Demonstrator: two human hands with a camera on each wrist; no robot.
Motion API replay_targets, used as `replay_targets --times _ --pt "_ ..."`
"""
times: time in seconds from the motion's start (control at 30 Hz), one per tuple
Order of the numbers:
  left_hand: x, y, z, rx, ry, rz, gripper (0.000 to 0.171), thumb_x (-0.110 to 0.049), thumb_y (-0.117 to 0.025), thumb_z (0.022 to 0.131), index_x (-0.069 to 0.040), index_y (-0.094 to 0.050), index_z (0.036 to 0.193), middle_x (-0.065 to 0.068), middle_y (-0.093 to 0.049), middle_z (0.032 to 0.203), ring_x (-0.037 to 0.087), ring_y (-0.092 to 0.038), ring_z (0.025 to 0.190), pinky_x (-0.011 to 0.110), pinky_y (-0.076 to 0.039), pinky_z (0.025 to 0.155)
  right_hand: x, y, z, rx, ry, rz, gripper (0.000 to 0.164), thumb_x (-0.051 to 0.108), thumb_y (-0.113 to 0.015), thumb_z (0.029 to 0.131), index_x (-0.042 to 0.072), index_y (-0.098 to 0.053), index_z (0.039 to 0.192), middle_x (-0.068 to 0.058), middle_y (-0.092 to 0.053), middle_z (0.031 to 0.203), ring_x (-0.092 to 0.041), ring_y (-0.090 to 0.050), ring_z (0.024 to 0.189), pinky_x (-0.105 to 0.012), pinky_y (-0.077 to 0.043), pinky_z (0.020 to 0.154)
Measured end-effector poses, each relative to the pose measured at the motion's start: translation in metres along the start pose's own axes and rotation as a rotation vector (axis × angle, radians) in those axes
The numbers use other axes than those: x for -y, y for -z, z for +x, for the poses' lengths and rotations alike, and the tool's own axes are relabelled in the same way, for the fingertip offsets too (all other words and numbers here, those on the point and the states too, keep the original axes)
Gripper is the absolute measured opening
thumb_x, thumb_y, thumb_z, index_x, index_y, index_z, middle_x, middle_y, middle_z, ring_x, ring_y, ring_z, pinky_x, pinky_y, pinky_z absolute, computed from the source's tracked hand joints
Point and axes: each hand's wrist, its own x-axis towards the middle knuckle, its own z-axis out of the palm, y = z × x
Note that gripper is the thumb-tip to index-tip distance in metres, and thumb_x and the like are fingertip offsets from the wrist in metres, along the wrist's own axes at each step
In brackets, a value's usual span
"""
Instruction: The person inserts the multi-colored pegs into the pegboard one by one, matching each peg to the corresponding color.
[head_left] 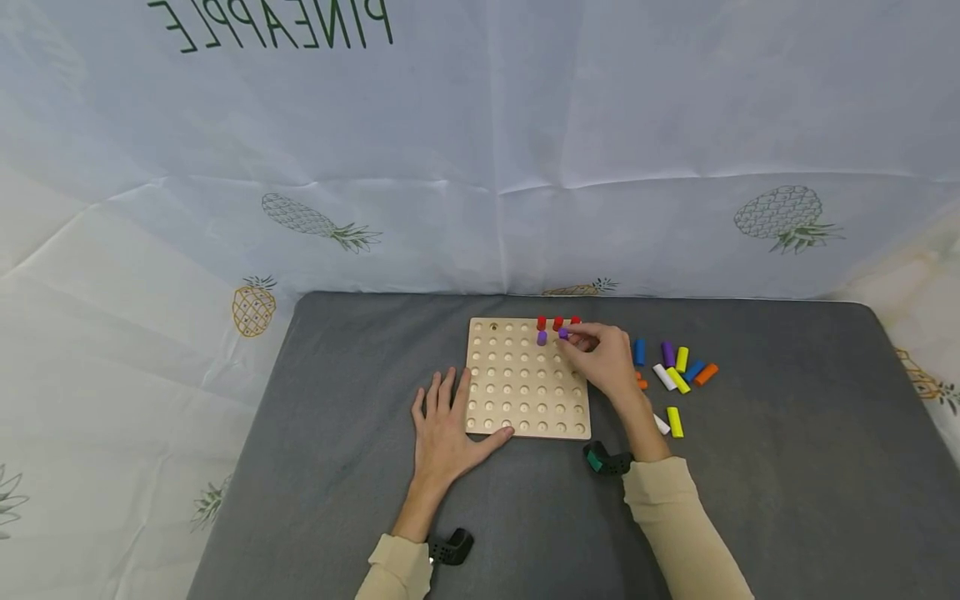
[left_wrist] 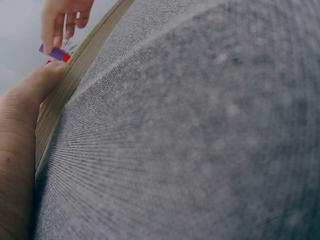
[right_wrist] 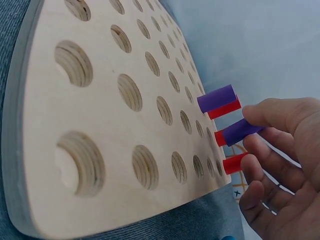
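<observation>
A wooden pegboard (head_left: 525, 415) with rows of round holes lies on the grey cloth. My right hand (head_left: 606, 364) pinches a purple peg (right_wrist: 237, 132) between thumb and fingertips, over the second row from the far edge. Beside it another purple peg (right_wrist: 216, 99) stands in the board. Three red pegs (head_left: 542, 322) stand along the far row toward the right corner; the hand partly hides one. With fingers spread, my left hand (head_left: 444, 442) rests at the board's left edge, its thumb along the near edge.
Right of the board lie loose pegs: blue (head_left: 639, 352), purple (head_left: 667, 353), yellow (head_left: 675, 422), white (head_left: 663, 377) and orange (head_left: 707, 374), some partly behind the right arm. A pale curtain (head_left: 450, 233) with pineapple prints hangs behind the grey-covered table (head_left: 360, 375).
</observation>
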Motion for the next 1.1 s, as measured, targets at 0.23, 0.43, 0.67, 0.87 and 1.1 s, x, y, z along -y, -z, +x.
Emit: replay_targets --times 0.23,0.43,0.67,0.87,1.1 --pt "0.0005 -0.0001 -0.0003 -0.009 -0.006 -0.003 0.115 -0.089 -0.057 0.074 -0.019 -0.030 0.162 0.017 -0.040 0.163 0.041 -0.033 0.153 0.065 -0.018 0.122 -0.0012 -0.0029 0.0008 0.015 0.020 0.015 0.026 0.010 -0.078 0.088 -0.003 -0.078 0.111 -0.020 -0.074 0.087 -0.020 -0.064 0.073 -0.016 -0.045 0.057" --pt "0.0005 0.0010 -0.0009 0.006 0.003 -0.002 0.115 -0.086 -0.061 0.074 -0.020 -0.029 0.163 0.016 -0.038 0.163 0.041 -0.031 0.154 0.064 -0.017 0.123 -0.0021 -0.0041 -0.0001 0.043 0.036 0.010 0.027 0.008 -0.078 0.088 -0.003 -0.077 0.113 -0.020 -0.075 0.089 -0.024 -0.067 0.075 -0.018 -0.047 0.058" --pt "0.0004 0.0010 -0.0008 0.007 0.003 -0.005 0.115 -0.083 -0.064 0.074 -0.020 -0.029 0.163 0.017 -0.039 0.163 0.041 -0.031 0.154 0.065 -0.018 0.123 -0.0047 -0.0050 -0.0002 0.059 0.069 -0.008 0.026 0.006 -0.076 0.089 -0.006 -0.076 0.113 -0.022 -0.075 0.092 -0.027 -0.069 0.077 -0.019 -0.048 0.061" --pt "0.0000 0.0005 -0.0006 0.008 0.003 -0.002 0.115 -0.083 -0.064 0.073 -0.021 -0.028 0.163 0.016 -0.039 0.163 0.040 -0.031 0.154 0.064 -0.018 0.123 -0.0061 -0.0054 0.0012 0.066 0.067 -0.019 0.028 0.009 -0.076 0.091 -0.005 -0.075 0.115 -0.021 -0.075 0.093 -0.028 -0.068 0.079 -0.018 -0.049 0.063" --pt "-0.0002 0.0002 -0.0003 0.004 0.000 0.001 0.116 -0.084 -0.063 0.073 -0.020 -0.029 0.163 0.016 -0.040 0.163 0.040 -0.032 0.153 0.064 -0.018 0.123 -0.0098 -0.0064 0.0009 0.080 0.095 -0.049 0.025 0.004 -0.075 0.090 -0.008 -0.075 0.112 -0.022 -0.071 0.092 -0.028 -0.066 0.078 -0.022 -0.051 0.068"
